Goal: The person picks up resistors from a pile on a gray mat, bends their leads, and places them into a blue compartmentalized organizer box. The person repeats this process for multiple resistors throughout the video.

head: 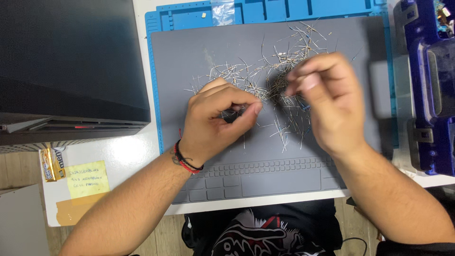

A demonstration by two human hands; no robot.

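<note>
Both hands work over a loose pile of thin wire leads (265, 83) spread on the grey work mat (189, 52) — the left hand (215, 118) pinches leads between thumb and forefinger, the right hand (322, 99) — blurred — closes fingertips on a few leads above the pile.

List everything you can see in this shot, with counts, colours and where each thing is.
thin wire pieces: many, silvery, heaped mid-mat
grey mat: one, centre of table
blue mat: one, beneath the grey one
dark case: one, black, left
blue device: one, right edge
yellow note: one, lower left
snack pack: one, yellow-brown, beside note
wrist cords: red and black, left wrist
left hand: pinching wires
right hand: pinching wires
</note>
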